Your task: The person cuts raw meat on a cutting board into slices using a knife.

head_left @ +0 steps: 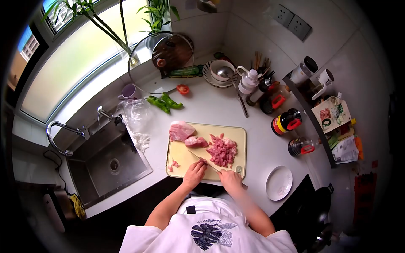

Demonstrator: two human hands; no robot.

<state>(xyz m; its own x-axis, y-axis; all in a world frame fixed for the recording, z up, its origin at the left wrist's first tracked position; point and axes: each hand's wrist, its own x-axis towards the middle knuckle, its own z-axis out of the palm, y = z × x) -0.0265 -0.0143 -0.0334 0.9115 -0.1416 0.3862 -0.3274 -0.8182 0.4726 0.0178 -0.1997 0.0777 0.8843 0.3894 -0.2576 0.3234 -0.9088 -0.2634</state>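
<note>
A cream cutting board (pixel 202 175) lies on the counter in front of me. On it are larger pieces of raw meat (pixel 181 131), a pile of chopped meat (pixel 222 151) and a few scraps at the left. My right hand (pixel 230 178) is closed on the handle of a knife (pixel 211 167), whose blade points up and left across the board's near part. My left hand (pixel 195 173) has its fingers pressed together on a small piece of meat (pixel 203 161) beside the blade.
A sink (pixel 112 164) is at the left, with a plastic bag (pixel 136 116) near it. Green peppers (pixel 164 102) and a tomato half (pixel 182 89) lie behind the board. Sauce bottles (pixel 287 121) stand at the right, above a white plate (pixel 279 183).
</note>
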